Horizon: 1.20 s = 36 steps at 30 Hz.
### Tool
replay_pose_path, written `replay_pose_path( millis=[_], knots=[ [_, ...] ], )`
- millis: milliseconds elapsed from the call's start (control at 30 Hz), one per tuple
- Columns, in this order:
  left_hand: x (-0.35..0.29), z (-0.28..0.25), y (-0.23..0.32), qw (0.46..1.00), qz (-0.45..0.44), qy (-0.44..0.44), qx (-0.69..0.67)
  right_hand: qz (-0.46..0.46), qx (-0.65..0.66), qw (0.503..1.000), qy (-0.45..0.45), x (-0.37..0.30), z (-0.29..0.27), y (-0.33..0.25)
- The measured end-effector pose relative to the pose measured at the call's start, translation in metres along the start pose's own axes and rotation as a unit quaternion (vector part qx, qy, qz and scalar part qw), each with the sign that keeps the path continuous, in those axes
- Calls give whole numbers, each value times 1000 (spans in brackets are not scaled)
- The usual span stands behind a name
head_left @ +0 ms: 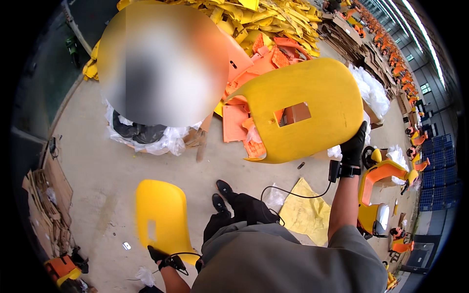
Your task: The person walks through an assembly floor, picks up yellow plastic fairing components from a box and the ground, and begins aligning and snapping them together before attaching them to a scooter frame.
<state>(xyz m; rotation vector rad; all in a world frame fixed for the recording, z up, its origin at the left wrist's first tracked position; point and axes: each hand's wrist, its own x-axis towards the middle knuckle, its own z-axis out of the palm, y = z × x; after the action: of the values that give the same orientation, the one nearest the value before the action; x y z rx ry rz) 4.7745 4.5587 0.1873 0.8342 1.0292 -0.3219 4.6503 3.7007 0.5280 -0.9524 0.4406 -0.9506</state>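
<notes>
In a black glove, my right hand [353,146] grips the near right edge of a large yellow plastic panel [325,93], raised and tilted. This panel has a rounded end and a rectangular cutout, through which orange and brown pieces show. My left hand [159,255], also gloved in black, is closed on the lower edge of a second yellow plastic panel [163,205], held low at my left side. It has a small rectangular cutout too. The fingers of both hands are partly hidden by the gloves' dark colour and the panels.
Beyond the raised panel lie orange plastic parts [239,119] and a heap of yellow parts [278,22]. Plastic-wrapped black items [141,133] sit left of centre; a blurred patch hides what is above. A yellow sheet [305,210], flattened cardboard [51,210] and orange-yellow scooters [381,180] stand or lie around.
</notes>
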Motion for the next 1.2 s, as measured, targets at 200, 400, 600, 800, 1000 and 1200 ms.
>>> replay_pose_path(
  millis=[200,400,600,800,1000,1200],
  knots=[
    [-21,62,14,999,22,-24,23,-212,-506,835,41,-48,-28,-13],
    [-35,108,27,980,52,-192,29,-108,-131,981,93,-57,-84,-16],
    [-45,187,45,961,139,-232,58,-147,-369,910,118,-56,-97,0],
    [-66,255,48,883,149,-444,27,-181,-494,838,144,-38,-60,5],
    [-122,369,17,812,-141,-473,-312,-141,-372,912,97,50,-82,35],
    [-159,465,-31,804,-118,-477,-335,-80,-181,976,95,183,-64,85]
  ],
)
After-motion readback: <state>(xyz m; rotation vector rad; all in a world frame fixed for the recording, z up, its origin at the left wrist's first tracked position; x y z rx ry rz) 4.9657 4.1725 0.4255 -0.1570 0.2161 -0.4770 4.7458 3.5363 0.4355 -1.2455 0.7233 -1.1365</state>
